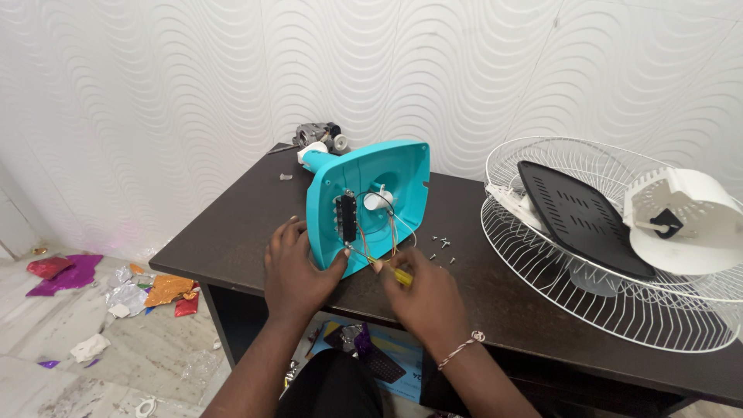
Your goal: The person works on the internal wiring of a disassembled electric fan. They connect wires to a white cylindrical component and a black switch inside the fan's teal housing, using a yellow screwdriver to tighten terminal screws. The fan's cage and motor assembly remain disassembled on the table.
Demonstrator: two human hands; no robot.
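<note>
Left hand (292,272) is gripping the tipped-up teal fan base (370,203) on the tabletop (232,232) by its rim; looks light, rigid plastic, thin wires fragile. Right hand (424,298) is pinching a yellow-handled screwdriver (393,272) at the wiring.

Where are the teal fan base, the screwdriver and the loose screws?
Teal base (402,166), head view, on its upper underside.
Screwdriver (400,275), head view, on its yellow handle.
Screws (443,243), head view, on one of the cluster.
</note>
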